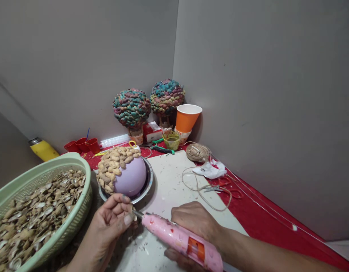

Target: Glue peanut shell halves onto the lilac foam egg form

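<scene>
My right hand (195,223) is wrapped round a pink hot glue gun (174,234), its nozzle pointing left. At the nozzle tip, my left hand (115,219) pinches a small peanut shell (134,216), mostly hidden by the fingers. Just beyond the hands, a lilac balloon (131,177) sits in a metal bowl (149,181). Rows of peanut shells (110,166) cover its left side and top, while its right front is bare.
A green basket (85,181) of peanut shells stands at left. Behind are two coloured shell-covered balls (131,107) on stands, an orange paper cup (188,119), red cups (81,144) and pliers (162,150). Twine (197,152), a crumpled tissue (210,170) and scissors (220,188) lie at right.
</scene>
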The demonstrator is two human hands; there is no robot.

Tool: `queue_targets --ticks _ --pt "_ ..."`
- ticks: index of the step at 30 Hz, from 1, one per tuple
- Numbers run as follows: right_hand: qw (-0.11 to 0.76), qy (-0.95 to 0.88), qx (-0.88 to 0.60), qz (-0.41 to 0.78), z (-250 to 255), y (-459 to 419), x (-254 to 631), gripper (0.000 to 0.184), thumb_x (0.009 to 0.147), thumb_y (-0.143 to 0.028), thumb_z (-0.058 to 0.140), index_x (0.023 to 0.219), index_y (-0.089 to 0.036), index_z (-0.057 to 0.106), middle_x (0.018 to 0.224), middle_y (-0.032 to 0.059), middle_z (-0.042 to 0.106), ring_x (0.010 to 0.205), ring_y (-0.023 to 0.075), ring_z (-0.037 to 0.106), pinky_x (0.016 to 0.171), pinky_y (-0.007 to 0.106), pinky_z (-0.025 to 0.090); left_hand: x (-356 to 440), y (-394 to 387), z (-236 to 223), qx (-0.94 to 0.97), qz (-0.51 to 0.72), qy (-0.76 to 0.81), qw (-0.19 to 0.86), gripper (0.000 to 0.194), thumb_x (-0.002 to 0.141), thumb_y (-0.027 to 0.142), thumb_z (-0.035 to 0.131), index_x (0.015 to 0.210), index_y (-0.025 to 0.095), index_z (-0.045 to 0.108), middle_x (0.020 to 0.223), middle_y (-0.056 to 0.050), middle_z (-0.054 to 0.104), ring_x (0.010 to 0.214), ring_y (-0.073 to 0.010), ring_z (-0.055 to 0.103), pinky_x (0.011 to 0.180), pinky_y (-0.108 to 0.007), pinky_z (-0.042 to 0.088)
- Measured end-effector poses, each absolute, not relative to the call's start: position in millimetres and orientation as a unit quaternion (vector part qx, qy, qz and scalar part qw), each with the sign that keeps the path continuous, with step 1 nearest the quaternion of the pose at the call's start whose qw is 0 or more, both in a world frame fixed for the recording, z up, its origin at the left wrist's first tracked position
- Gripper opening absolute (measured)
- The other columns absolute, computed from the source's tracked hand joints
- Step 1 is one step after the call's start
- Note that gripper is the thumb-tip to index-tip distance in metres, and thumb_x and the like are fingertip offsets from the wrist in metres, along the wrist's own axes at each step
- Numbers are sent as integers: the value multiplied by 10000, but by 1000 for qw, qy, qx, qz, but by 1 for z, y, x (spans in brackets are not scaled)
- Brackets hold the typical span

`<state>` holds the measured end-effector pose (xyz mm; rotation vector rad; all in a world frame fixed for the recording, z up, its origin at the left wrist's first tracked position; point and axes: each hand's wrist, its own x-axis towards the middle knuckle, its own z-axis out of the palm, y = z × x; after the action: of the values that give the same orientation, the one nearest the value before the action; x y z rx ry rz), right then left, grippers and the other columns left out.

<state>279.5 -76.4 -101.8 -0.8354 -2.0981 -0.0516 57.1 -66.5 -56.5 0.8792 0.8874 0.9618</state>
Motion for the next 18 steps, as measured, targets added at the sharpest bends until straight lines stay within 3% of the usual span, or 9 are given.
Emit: queue_targets --ticks 7,18 --pt "354 -857 -374 14 -115 -78 279 466 793 -599 563 549 -225 430 487 -49 420 422 103 364 446 290 238 58 -66 -55 400 435 401 700 309 725 251 821 957 199 623 822 3 623 720 -102 536 705 -222 467" --pt "358 -860 -362 -28 -100 -79 278 506 869 -589 469 519 -227 417 432 -55 375 388 98 267 413 300 164 56 -66 -56 392 449 394 699 283 755 211 792 984 209 624 838 6 626 740 -103 546 727 -219 471"
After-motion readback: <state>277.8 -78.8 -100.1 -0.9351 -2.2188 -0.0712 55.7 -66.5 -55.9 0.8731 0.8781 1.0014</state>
